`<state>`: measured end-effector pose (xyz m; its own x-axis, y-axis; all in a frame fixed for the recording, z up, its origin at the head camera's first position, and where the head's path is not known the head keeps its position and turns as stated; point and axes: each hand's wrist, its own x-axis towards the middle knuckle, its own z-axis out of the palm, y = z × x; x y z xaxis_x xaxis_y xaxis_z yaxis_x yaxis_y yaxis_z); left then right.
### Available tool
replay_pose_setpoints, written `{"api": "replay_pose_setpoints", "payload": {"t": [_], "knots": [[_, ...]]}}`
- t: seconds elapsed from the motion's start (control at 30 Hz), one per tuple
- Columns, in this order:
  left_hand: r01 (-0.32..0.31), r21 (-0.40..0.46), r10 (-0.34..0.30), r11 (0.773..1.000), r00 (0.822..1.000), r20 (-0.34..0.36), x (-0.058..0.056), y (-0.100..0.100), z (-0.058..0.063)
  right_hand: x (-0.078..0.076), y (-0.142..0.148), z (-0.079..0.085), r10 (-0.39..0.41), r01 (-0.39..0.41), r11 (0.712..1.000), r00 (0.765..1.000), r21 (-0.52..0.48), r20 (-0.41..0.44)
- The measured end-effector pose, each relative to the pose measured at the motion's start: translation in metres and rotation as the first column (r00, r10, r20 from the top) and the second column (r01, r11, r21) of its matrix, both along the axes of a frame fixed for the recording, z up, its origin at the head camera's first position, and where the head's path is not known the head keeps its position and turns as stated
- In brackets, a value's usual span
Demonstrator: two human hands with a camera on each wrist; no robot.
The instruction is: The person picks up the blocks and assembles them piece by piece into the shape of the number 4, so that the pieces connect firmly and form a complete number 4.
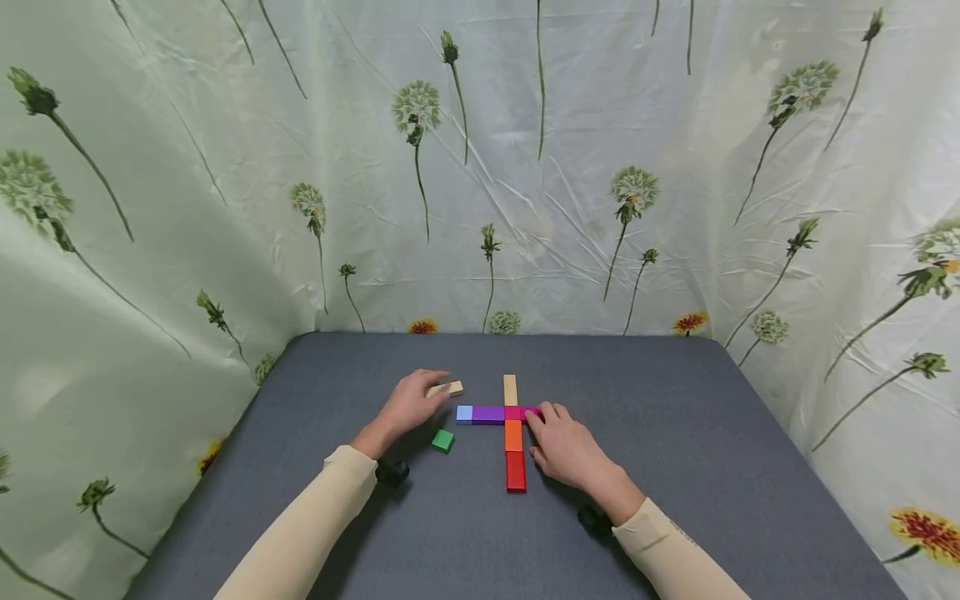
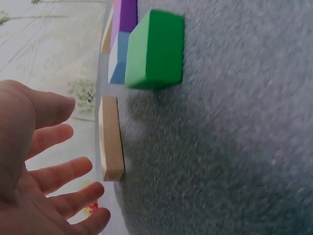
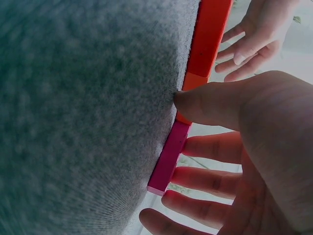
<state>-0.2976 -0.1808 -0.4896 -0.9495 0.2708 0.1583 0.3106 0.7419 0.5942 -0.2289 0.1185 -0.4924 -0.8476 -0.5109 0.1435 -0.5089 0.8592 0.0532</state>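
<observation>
Coloured blocks form a cross on the table: a light blue block [image 1: 464, 414] and purple block [image 1: 489, 415] on the left, a pinkish-red piece [image 1: 512, 413] at the crossing, a wooden block [image 1: 511, 389] above, an orange block [image 1: 513, 435] and red block [image 1: 515, 473] below. At its right arm lies a magenta block [image 3: 169, 159]; the extended fingers of my right hand [image 1: 567, 448] touch its far side, thumb beside the orange block. My left hand [image 1: 411, 402] hovers with spread fingers by a loose wooden block [image 2: 111, 139], apart from it. Nearer me sits a green block [image 2: 156, 51].
The dark grey table [image 1: 675, 417] reaches back to a pale curtain [image 1: 525, 167] printed with dandelions and other flowers. Black wrist devices [image 1: 392, 472] show under both forearms, which wear cream sleeves [image 1: 307, 525].
</observation>
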Motion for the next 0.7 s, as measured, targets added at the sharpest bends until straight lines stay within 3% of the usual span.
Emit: {"api": "replay_pose_setpoints", "payload": {"t": [0.13, 0.4, 0.7], "knots": [[-0.033, 0.031, 0.032, 0.999, 0.999, 0.033, -0.003, -0.005, -0.001, 0.0, 0.0, 0.0, 0.0, 0.0, 1.0, 1.0, 0.001, 0.0], [-0.08, 0.001, 0.08, 0.997, 0.995, 0.055, -0.015, -0.008, -0.004, -0.001, 0.001, 0.0, -0.002, 0.002, 1.0, 1.0, 0.004, -0.004], [-0.061, -0.027, 0.062, 0.998, 0.997, 0.045, -0.028, -0.01, -0.011, -0.001, 0.002, -0.003, 0.001, -0.001, 1.0, 1.0, 0.004, -0.006]]}}
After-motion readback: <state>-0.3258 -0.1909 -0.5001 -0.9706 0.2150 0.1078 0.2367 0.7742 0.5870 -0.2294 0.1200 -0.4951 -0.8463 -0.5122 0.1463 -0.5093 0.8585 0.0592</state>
